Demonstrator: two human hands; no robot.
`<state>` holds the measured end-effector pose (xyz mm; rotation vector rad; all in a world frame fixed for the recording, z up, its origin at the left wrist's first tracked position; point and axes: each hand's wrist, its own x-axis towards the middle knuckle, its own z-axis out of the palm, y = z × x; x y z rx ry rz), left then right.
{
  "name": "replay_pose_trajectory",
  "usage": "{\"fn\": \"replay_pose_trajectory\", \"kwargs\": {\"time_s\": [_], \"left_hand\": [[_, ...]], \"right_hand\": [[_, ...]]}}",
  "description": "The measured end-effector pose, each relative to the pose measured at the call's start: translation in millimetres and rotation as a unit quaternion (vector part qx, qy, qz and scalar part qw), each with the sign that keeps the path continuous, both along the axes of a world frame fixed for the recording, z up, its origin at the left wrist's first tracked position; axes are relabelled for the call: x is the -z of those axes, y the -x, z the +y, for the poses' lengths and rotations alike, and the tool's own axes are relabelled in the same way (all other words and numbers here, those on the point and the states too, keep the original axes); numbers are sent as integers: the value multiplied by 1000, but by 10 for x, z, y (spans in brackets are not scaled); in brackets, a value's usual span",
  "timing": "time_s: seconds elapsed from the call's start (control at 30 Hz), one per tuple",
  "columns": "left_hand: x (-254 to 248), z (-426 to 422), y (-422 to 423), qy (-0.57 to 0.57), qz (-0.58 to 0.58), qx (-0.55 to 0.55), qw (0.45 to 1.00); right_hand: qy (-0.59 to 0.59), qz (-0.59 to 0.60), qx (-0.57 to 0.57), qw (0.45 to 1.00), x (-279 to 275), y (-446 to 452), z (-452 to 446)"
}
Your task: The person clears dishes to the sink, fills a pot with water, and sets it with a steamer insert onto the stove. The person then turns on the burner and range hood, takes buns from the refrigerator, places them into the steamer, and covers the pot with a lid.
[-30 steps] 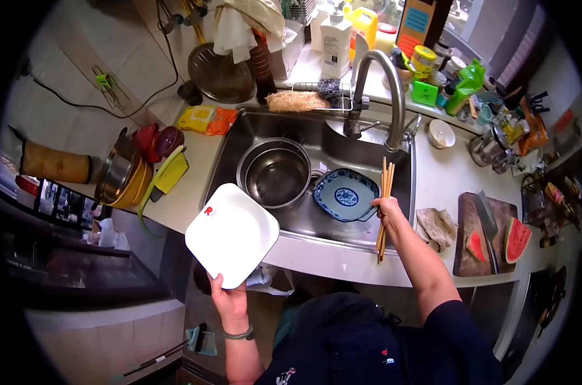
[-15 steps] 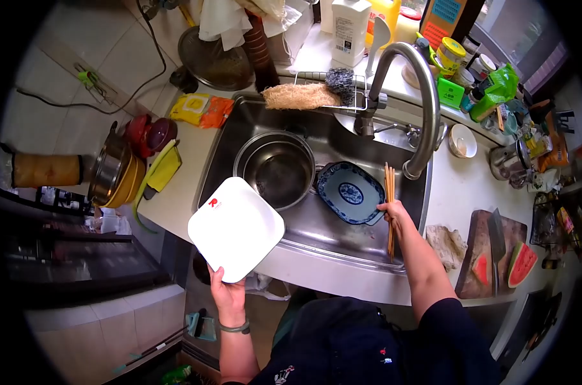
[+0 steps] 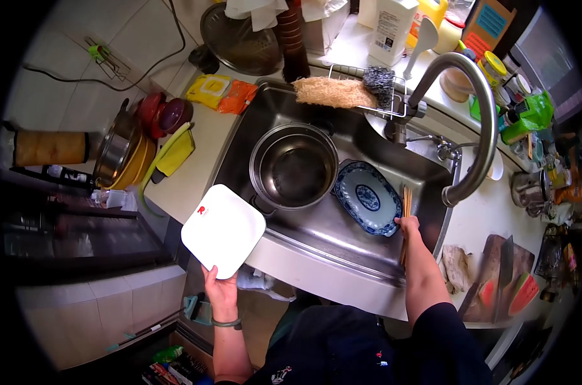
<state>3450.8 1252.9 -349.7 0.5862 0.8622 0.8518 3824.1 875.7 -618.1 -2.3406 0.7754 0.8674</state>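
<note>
- Oblong blue-and-white ceramic dish (image 3: 368,197): in grey steel sink (image 3: 323,240), left of nearer right hand (image 3: 409,225), long axis slanting toward it.
- Its fingers pinch tan wooden chopsticks (image 3: 407,201); dish grip unclear.
- Left hand (image 3: 221,290): fingers pinch white square plate (image 3: 224,231).

Cannot see most fingers of the left hand (image 3: 221,294) behind the plate (image 3: 223,231), nor the stretch of chopsticks (image 3: 407,200) inside the right hand (image 3: 409,224); cannot tell touch from nearness between that hand and the dish (image 3: 368,197). Cannot read the tiny print by the plate's red R (image 3: 201,210) or on the bottle (image 3: 391,29), cut off by the top edge like the jug (image 3: 427,18). Can see only part of the bowl (image 3: 496,167) behind the tap (image 3: 488,119), and cannot name the dim clutter (image 3: 550,253) at far right.
</note>
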Motion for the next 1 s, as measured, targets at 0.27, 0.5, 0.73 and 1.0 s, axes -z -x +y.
{"fn": "replay_pose_trajectory", "kwargs": {"time_s": [0.27, 0.5, 0.73, 1.0], "left_hand": [[-59, -95, -112, 18, 6, 84, 996], [-76, -243, -345, 27, 0, 143, 989], [-174, -435, -445, 20, 18, 171, 985], [-93, -604, -559, 56, 30, 225, 972]], "right_hand": [[32, 7, -34, 999, -427, 127, 119], [71, -193, -264, 942, -902, 174, 855], [36, -168, -333, 927, -507, 218, 1401], [26, -217, -369, 904, -363, 108, 1401]]}}
